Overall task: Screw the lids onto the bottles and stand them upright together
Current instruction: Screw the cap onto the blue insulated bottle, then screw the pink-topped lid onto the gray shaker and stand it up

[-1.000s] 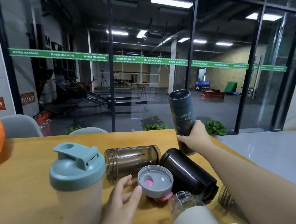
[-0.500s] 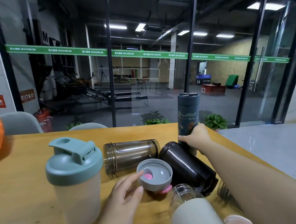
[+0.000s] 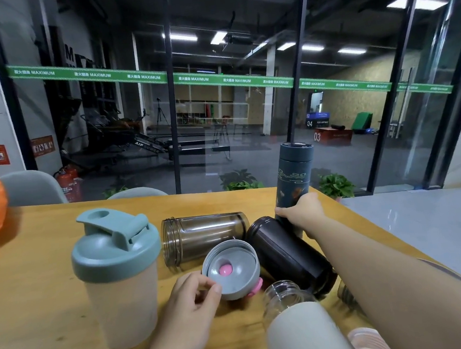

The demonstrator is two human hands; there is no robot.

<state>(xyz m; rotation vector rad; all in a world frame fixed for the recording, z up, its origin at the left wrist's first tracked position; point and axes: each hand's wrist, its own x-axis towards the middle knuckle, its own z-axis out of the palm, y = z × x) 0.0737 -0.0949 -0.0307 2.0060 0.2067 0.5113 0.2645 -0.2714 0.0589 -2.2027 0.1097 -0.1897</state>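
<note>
Meanwhile the left hand pinches the grey lid at its near rim, right hand gripping the upright dark bottle.

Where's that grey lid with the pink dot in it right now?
The grey lid sits low in the middle of the head view, on the wooden table, pinched at its rim by the left hand, between the lying smoky bottle and the black bottle.
</note>
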